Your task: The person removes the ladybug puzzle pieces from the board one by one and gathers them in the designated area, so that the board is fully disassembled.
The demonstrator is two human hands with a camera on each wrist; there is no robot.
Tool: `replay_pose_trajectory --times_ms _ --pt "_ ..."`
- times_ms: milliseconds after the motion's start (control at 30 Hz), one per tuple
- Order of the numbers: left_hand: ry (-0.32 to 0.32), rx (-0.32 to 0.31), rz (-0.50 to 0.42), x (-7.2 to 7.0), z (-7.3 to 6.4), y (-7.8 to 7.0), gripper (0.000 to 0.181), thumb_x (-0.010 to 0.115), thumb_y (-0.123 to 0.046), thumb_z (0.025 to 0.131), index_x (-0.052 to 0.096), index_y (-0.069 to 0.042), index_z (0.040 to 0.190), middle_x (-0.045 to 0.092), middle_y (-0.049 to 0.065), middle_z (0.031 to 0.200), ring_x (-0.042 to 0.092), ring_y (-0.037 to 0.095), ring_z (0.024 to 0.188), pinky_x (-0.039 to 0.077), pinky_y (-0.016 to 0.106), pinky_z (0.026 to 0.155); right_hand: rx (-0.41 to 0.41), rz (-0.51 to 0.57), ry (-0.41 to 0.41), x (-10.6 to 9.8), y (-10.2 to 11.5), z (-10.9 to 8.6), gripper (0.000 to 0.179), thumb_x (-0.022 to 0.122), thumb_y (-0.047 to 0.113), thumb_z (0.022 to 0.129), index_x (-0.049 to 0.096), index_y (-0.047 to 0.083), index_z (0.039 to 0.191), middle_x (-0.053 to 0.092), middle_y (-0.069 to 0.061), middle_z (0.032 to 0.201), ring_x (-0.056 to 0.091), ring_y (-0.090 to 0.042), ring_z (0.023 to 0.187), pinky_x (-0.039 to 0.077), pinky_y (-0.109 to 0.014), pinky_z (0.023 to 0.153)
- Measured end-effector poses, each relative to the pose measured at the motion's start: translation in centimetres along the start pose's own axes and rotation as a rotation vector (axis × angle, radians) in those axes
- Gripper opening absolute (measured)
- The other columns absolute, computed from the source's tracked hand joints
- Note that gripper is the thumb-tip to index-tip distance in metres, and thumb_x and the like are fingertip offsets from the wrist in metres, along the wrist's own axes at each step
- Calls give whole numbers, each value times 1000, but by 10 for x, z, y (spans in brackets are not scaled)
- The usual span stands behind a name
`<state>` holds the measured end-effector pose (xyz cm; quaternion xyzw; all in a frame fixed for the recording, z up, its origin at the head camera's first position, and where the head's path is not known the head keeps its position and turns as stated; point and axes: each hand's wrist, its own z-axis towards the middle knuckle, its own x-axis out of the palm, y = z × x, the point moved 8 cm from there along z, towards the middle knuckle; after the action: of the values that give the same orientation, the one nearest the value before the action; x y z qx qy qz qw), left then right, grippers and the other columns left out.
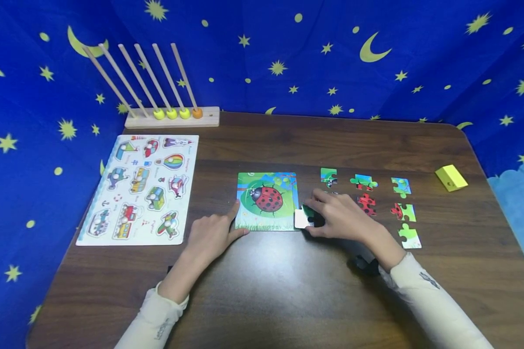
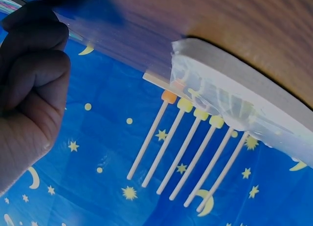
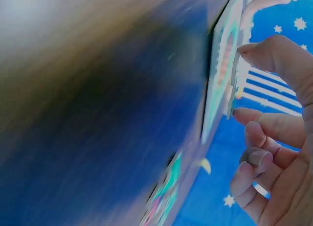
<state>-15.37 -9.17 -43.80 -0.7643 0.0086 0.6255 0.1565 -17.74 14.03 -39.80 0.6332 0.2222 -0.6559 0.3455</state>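
A square ladybug picture board [image 1: 266, 201] lies flat mid-table. My left hand [image 1: 210, 233] rests at its lower left corner, index finger along the left edge and thumb by the bottom edge. In the left wrist view the other fingers of the left hand [image 2: 36, 74] look curled. At the board's right edge, my right hand [image 1: 338, 215] pinches a puzzle piece [image 1: 302, 219] with a white corner between thumb and fingers. The right wrist view has the right hand [image 3: 279, 133] side-on, with the thin piece at its fingertips. Loose puzzle pieces [image 1: 403, 212] lie to the right, some partly hidden by that hand.
On the left lies a knobbed vehicle puzzle board [image 1: 146, 232]. Behind it stands a wooden peg rack [image 1: 209, 116] with yellow and orange beads. A yellow block [image 1: 451, 178] sits far right. Blue star-patterned cloth [image 1: 262, 58] hangs behind the table.
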Motion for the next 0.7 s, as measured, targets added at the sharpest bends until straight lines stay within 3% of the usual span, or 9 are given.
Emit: replay_pose_trajectory --times_ms 167,367,700 --pt "3 -1 3 0 0 -1 79 63 -60 89 42 -15 151 46 4 50 44 18 48 32 32 45 39 -17 2 1 -15 -25 57 82 43 75 72 3 116 63 -13 103 33 -5 50 22 -19 43" --pt "4 -5 0 0 0 -1 79 64 -60 89 43 -14 151 45 3 50 42 18 48 31 31 45 62 -1 9 5 -26 -47 56 82 38 76 72 4 118 59 -7 100 29 -4 51 21 -20 44" --pt "-15 0 -1 0 -1 0 78 64 -59 89 44 -15 150 44 3 49 39 17 48 30 31 44 104 38 54 11 -41 -56 62 83 39 76 69 3 124 53 -4 94 28 -3 53 22 -18 46"
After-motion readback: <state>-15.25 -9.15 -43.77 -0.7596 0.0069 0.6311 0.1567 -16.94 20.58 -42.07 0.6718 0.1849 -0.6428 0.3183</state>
